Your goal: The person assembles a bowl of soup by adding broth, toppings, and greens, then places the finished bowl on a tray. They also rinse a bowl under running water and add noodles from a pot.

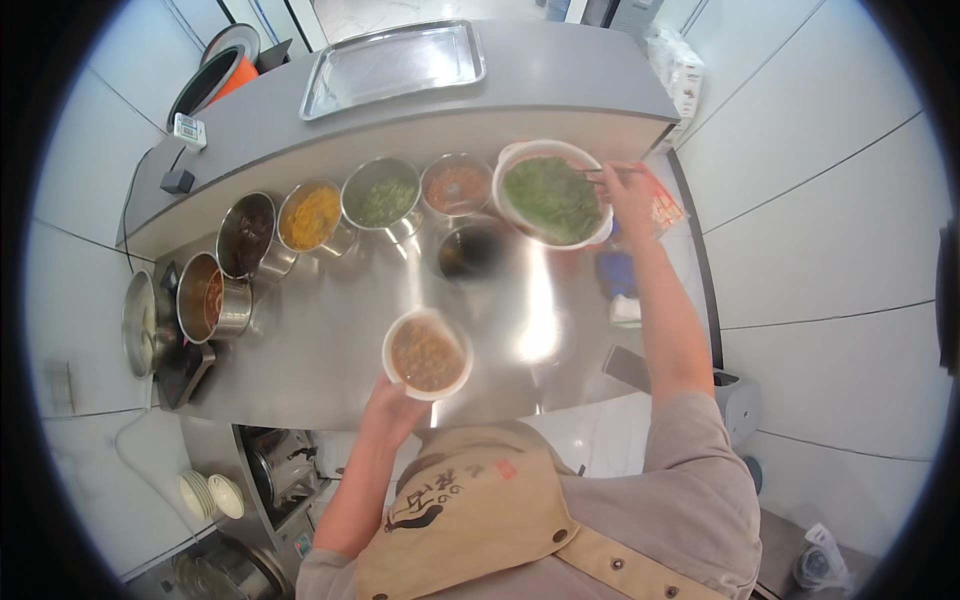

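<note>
My left hand (pixel 397 405) grips the rim of a white bowl (pixel 428 357) of brown, soupy food, held over the near side of the steel table. Far off to the right, my right hand (pixel 628 196) holds dark chopsticks (pixel 590 174), whose tips reach over the leafy greens (pixel 551 199). Those greens fill a colander set in a white basin (pixel 508 154). Left of the basin stands a steel pot of reddish chopped food (pixel 455 186), then one with chopped green food (pixel 384 199). A round dark patch or vessel (pixel 471 251), too blurred to tell, shows in front of them.
Steel pots of yellow shreds (pixel 313 217), dark food (pixel 246 234) and red sauce (pixel 213 300) curve along the left. A phone (pixel 627 367) and a folded cloth (pixel 625 310) lie by my right arm. An empty metal tray (pixel 394 67) rests on the raised shelf (pixel 555 67).
</note>
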`<state>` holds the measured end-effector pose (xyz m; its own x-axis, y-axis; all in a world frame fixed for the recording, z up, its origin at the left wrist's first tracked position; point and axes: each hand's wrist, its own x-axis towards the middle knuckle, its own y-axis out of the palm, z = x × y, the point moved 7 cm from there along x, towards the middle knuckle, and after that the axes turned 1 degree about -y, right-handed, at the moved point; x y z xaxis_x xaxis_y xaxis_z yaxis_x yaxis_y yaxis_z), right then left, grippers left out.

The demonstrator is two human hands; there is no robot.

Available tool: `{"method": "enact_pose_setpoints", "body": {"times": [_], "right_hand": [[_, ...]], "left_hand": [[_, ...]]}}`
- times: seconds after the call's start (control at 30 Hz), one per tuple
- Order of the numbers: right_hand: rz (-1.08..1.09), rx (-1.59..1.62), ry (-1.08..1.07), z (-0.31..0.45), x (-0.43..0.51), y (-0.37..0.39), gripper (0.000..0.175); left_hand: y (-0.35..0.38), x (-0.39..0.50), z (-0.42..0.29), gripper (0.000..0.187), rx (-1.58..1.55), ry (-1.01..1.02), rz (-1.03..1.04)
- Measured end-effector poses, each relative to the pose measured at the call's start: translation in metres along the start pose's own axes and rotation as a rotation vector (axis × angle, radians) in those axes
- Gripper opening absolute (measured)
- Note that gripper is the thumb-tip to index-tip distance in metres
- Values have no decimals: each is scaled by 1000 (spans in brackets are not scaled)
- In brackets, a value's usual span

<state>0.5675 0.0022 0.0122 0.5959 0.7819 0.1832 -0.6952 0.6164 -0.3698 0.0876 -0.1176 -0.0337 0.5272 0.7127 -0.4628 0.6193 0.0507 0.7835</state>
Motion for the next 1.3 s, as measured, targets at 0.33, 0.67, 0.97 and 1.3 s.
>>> {"method": "enact_pose_setpoints", "body": {"times": [0.33,0.67,0.97,1.3], "right_hand": [[-31,-287,-168,-19,-32,19,21],[-232,299,82,-50,-26,-21,26],[-181,631,453,-71,-41,16,24],[-200,639,327,-47,-57,7,25]], "left_hand": [[23,10,5,60,-2,-39,53],[39,23,9,63,10,-65,78],[53,38,16,72,99,-97,95],[62,45,21,74,167,-124,118]]}}
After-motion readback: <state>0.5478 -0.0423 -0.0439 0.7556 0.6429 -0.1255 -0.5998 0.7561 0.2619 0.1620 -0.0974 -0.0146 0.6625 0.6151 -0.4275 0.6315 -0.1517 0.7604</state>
